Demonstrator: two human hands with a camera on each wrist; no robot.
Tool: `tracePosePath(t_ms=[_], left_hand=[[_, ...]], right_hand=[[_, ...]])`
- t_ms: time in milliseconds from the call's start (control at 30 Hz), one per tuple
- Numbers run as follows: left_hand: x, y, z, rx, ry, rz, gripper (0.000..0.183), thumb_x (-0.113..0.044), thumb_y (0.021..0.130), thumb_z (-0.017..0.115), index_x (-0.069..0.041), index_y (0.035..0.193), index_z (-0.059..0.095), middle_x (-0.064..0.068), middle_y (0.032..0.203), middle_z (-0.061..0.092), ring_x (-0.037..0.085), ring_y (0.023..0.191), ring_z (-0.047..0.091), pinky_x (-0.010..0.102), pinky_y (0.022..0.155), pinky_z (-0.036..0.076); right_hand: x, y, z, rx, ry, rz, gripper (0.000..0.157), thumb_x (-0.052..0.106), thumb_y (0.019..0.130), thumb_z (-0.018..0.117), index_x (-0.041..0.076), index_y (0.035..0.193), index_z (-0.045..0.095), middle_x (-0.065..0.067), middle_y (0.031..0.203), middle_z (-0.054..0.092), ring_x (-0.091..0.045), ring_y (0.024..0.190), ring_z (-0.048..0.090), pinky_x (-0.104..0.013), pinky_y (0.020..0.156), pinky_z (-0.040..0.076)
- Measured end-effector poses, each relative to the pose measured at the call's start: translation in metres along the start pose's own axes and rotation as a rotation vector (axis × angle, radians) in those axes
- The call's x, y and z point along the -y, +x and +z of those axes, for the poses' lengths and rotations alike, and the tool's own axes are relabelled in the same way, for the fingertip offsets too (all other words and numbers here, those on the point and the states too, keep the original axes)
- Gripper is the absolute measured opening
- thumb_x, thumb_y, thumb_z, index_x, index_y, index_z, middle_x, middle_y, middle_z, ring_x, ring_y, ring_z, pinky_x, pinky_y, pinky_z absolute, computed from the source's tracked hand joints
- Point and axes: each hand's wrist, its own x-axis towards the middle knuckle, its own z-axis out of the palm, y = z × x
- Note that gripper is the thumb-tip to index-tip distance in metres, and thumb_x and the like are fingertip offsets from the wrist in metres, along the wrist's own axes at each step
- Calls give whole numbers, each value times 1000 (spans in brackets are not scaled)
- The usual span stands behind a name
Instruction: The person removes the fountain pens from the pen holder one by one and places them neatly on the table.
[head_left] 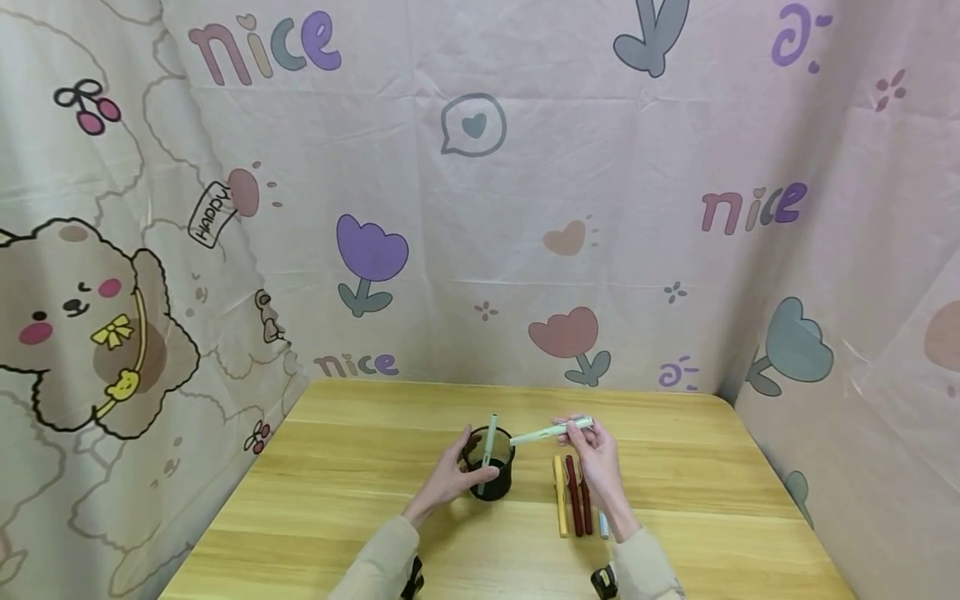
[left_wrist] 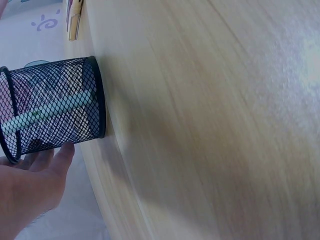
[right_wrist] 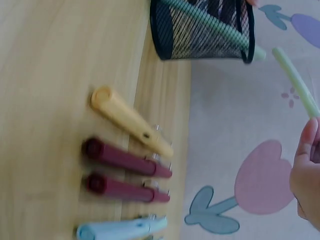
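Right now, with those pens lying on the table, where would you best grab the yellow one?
Pinch the yellow pen at mid-barrel, from above. It lies flat, its outer side free; a dark red pen crowds the other, so lifting one end first may help.

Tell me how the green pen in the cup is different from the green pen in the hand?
The pen in the cup stands nearly upright inside the black mesh cup, untouched; the pen in the hand lies almost level in the air, pinched by the right hand. The left hand touches the cup. Both pens are pale green and slim.
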Motion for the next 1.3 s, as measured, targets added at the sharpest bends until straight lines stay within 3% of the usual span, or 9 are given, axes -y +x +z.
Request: tracePosePath(t_ms=[133,333,567,667,833,1067,1300], left_hand=[[-1,-1,-1,1,-4,5,105,-34,90,76,0,161,6,27,163,27,52,150,21,65,116,34],[-2,-1,-1,7,-10,8,105,-34,91,76,-1,161,6,27,163,28,52,151,20,66,116,33],[-1,0,-2,4,-11,7,105,-34,91,76,-1,161,5,26,163,27,51,151,20,68,117,31],[-2,0,-1,5,-6,7,105,-34,91,76,-1,161,6,26,163,28,51,151,21,67,116,32],[-1,-1,0,6,1,6,105,-35,91,76,-1,161,6,26,163,29,51,151,21,66,116,34],[-1,-2,0,4,-5,2,105,-36,91,76,-2,162,6,25,163,29,51,151,20,67,116,32],[0,-1,0,-3,3,-2,106,-37,90,76,-1,161,6,25,163,28,51,152,18,67,117,32]], right_hand=[[1,1,-14,23,12,7,20,6,102,56,-6,118,57,3,97,78,-5,79,70,-21,80,61],[5,-2,-38,107,41,17,35,0,102,52,-10,135,46,3,101,75,-4,86,69,-19,82,59],[9,-6,-53,92,29,109,37,-6,98,53,13,129,52,8,101,69,-2,92,64,-14,82,55],[8,-7,-59,66,-25,130,37,-5,97,55,8,131,50,10,100,68,-2,92,64,-14,80,54],[6,-9,-74,42,-115,173,47,1,100,56,-14,141,40,11,98,68,-2,89,62,-15,76,53],[4,-10,-92,12,-245,274,54,14,103,56,-11,147,39,12,92,69,-4,86,61,-19,76,53],[-1,-13,-105,-11,-319,348,51,12,102,57,-11,145,43,6,98,71,-3,82,59,-21,76,53]])
